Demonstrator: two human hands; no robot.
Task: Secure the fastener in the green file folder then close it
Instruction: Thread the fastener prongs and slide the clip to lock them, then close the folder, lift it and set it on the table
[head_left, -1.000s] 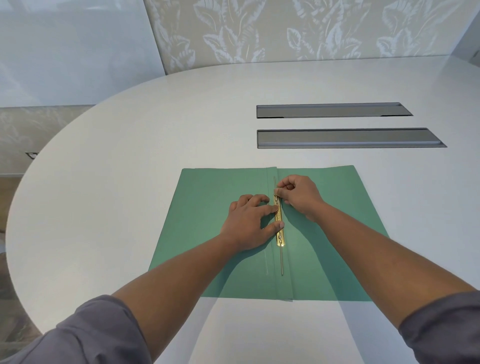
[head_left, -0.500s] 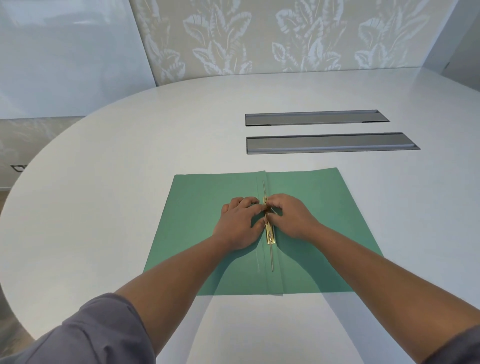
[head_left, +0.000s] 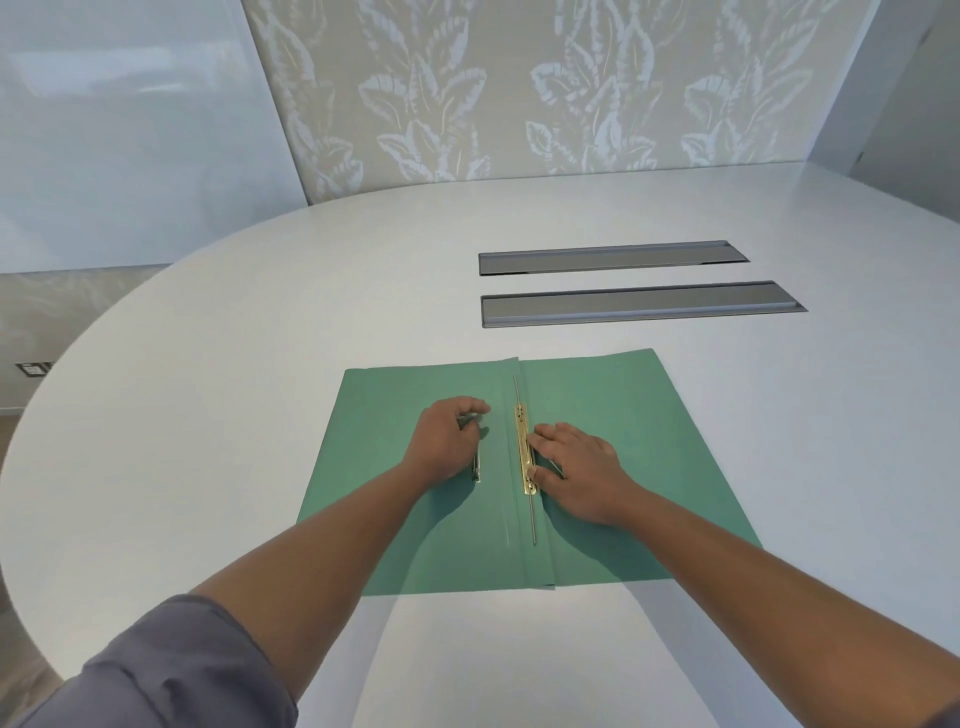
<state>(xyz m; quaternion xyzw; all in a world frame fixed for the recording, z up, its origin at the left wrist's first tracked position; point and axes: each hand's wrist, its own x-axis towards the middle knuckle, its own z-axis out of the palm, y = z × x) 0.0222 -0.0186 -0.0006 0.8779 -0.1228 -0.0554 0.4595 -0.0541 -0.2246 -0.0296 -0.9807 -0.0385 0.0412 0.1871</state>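
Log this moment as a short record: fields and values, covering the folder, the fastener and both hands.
folder: green file folder lying open and flat on the white table
fastener: brass fastener strip along the centre fold, its thin metal prong lying flat toward the near edge
left hand: left hand on the left flap, fingers curled over a small metal piece; what it is cannot be told
right hand: right hand flat on the right flap, fingertips touching the strip
folder closed: no
table fittings: two grey recessed slots beyond the folder
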